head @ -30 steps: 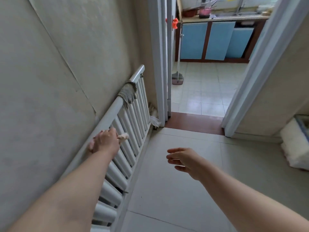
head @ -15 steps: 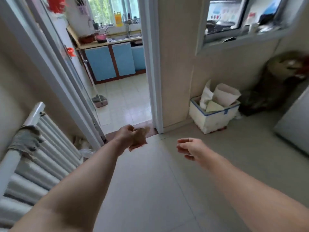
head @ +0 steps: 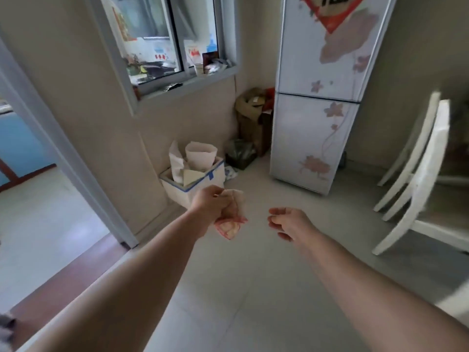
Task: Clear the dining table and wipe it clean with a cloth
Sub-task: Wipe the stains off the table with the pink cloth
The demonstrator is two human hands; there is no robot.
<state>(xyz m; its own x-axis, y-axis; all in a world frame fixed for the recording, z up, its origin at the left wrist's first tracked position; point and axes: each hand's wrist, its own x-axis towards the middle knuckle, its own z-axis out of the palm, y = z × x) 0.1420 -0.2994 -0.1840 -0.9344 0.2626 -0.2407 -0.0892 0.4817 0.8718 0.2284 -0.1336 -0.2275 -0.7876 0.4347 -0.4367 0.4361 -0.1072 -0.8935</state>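
Cloth point(head: 229, 219), pale with pink edging, bunched in left hand point(head: 210, 205), fingers curled round it. Right hand point(head: 289, 223) beside, fingers loosely spread, holding nothing, above tiled floor point(head: 241, 301).

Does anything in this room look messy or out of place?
Somewhat: a crumpled cardboard box and a dark bag sit in the corner beside the fridge, and paper sticks up out of the white box below the window.
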